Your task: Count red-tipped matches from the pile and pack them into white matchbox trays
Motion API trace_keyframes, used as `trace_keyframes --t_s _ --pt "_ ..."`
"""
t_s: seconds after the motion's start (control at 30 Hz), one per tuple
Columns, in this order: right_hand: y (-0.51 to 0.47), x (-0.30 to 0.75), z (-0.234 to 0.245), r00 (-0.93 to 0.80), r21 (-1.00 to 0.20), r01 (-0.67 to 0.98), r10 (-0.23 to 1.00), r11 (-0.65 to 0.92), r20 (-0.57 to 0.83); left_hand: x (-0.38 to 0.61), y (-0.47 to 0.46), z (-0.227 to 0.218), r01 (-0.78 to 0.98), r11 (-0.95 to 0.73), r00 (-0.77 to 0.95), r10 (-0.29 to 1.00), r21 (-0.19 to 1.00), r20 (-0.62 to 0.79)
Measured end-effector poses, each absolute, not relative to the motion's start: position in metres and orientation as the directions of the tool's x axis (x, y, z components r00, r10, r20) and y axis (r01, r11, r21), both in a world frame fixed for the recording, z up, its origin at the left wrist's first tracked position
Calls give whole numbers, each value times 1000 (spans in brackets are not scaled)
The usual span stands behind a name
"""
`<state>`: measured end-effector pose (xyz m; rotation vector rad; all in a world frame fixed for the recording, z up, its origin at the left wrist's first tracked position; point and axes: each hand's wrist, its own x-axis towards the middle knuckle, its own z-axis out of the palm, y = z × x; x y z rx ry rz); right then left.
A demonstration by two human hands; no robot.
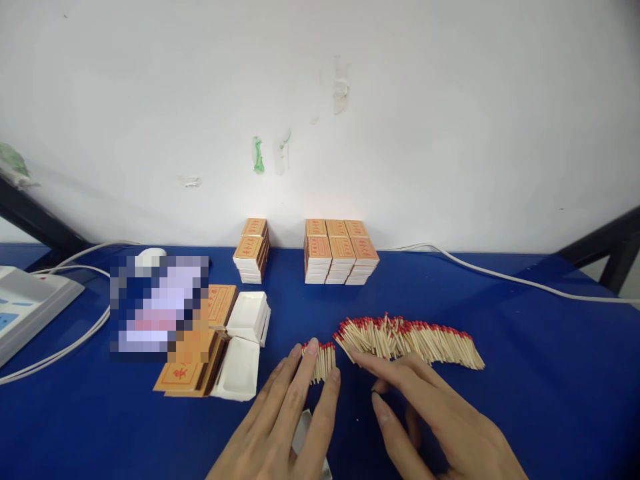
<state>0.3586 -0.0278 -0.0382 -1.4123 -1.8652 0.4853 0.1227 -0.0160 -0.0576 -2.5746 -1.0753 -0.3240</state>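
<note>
My left hand (287, 417) lies near the front edge of the blue table (540, 373), fingers stretched out, the fingertips touching a small bunch of red-tipped matches (320, 360). My right hand (425, 413) is beside it, fingers extended, the index finger reaching to the left end of a long heap of matches (415, 340). A white inner tray (305, 433) shows partly under my left hand. Neither hand holds anything that I can see.
Empty white trays (249, 317) and orange matchbox sleeves (187, 373) lie at the left. Stacks of closed matchboxes (340, 257) and a smaller stack (253, 257) stand by the wall. A grey device (25, 303) with cables sits far left; a white cable (500, 277) runs right.
</note>
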Motion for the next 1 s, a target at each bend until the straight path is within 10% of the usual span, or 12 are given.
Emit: trace_keyframes --t_s 1.0 --pt "-5 344 -27 -150 -358 867 866 347 477 118 -13 -57 692 -685 716 609 -228 341"
